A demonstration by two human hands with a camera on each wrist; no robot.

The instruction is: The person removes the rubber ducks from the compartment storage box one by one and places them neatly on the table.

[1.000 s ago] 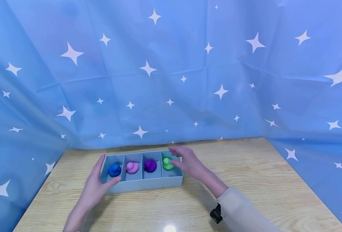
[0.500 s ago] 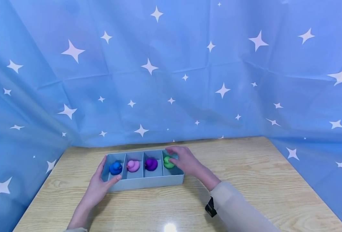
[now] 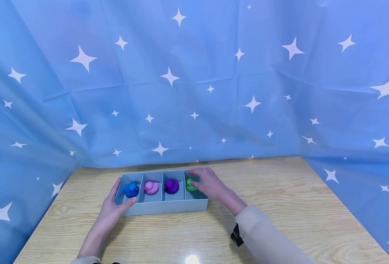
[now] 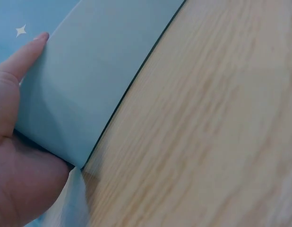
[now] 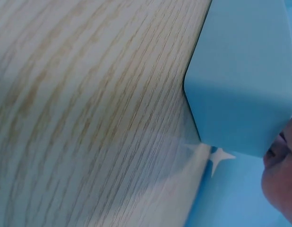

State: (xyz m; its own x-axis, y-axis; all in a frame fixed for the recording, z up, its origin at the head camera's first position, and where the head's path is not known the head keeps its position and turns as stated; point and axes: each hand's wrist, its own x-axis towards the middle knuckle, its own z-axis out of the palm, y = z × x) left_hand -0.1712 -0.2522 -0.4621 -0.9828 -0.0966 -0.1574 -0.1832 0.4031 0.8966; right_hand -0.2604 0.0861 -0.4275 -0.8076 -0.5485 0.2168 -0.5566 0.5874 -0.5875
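Note:
A light blue box (image 3: 168,208) with several compartments in a row stands on the table. It holds a blue rubber duck (image 3: 132,189), a pink one, a purple rubber duck (image 3: 171,186) and, at the right end, a green rubber duck (image 3: 190,185). My left hand (image 3: 112,209) holds the box's left end, thumb on the front rim; in the left wrist view the palm lies against the end wall. My right hand (image 3: 211,183) reaches over the right end, its thumb tip overlapping the green duck and the other fingers spread behind it.
The box rests on a wood-grain table (image 3: 296,205). Behind and at both sides hangs a blue cloth (image 3: 207,121) with white stars, close to the table's far edge. A black device (image 3: 236,235) sits at the right sleeve.
My right hand has come left and lower into the right end compartment, its fingers nearer the green duck. My left hand stays at the box's left end, and the ducks keep their compartments.

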